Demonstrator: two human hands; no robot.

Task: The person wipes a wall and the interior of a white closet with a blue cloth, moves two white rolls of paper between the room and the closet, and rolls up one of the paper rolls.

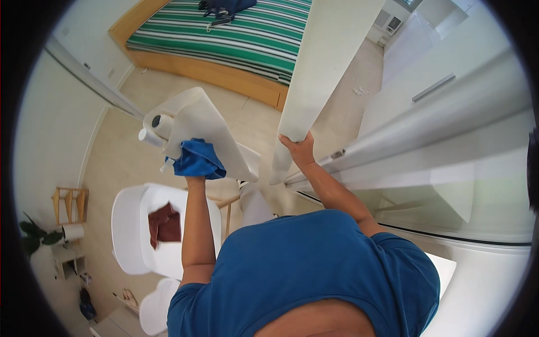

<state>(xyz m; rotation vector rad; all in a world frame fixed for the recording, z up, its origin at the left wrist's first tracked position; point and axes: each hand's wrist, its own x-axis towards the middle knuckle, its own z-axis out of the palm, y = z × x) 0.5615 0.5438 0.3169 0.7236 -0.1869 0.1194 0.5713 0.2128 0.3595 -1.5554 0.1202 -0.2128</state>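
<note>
A blue cloth is bunched around my left hand and hides its fingers. It lies against the near side of a white table top. On the far left of that top are a paper roll and a white cylindrical container. A white nozzle-like piece pokes out beside the cloth. My right hand grips the edge of a tall pale panel, thumb on its left side and fingers on its right.
A wooden bed with a striped cover stands ahead. A white chair holding a brown cloth is at my left. Glass panelling with a metal frame runs along the right. White scraps lie on the floor.
</note>
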